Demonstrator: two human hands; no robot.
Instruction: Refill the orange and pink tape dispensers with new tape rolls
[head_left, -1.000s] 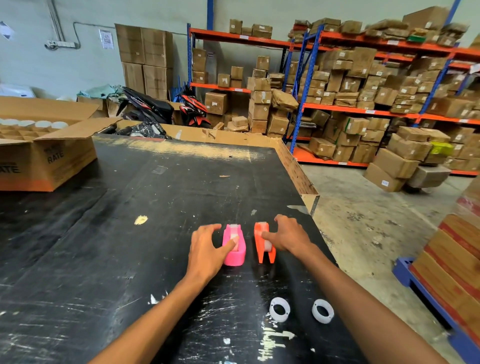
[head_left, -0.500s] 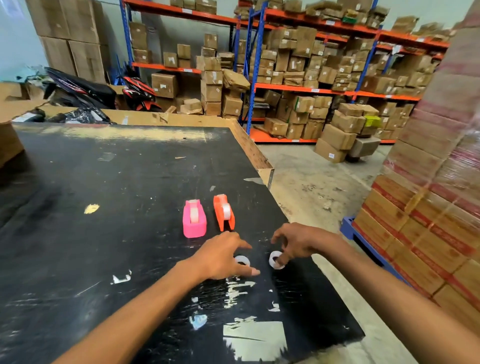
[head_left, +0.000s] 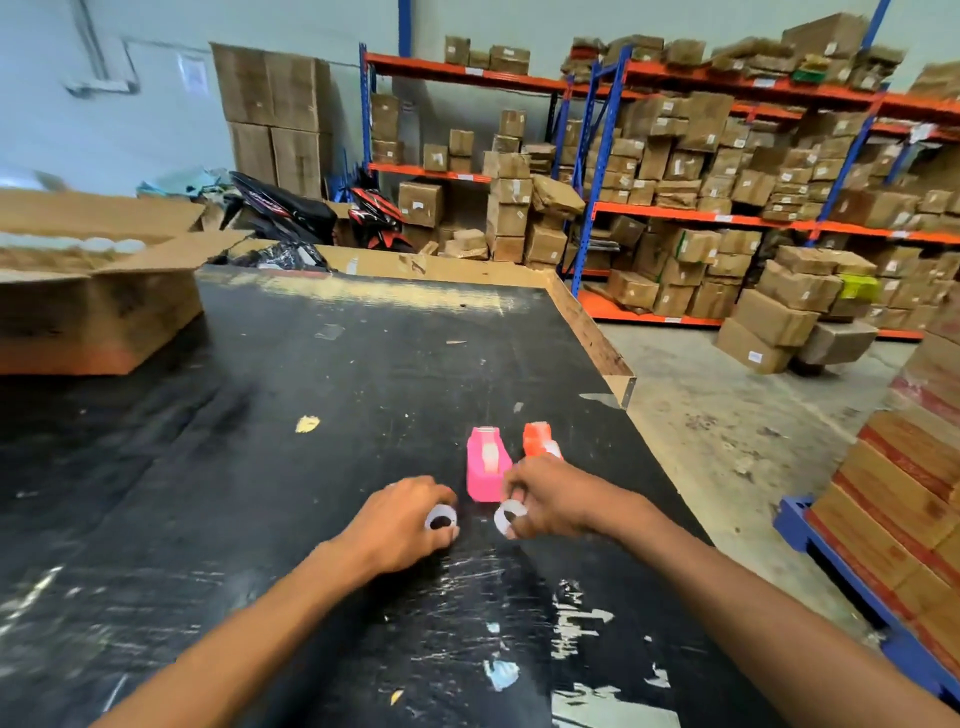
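A tape roll in each hand, just short of the dispensers

My left hand (head_left: 400, 525) pinches one tape roll (head_left: 441, 517), my right hand (head_left: 550, 499) the other roll (head_left: 506, 517), both just nearer me than the pink dispenser (head_left: 485, 462); the orange dispenser (head_left: 540, 440) stands beside it, ready for loading.

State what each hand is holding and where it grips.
Left hand holds a white tape roll by its outer rim. Right hand holds the other white roll, fingers pinching its rim.
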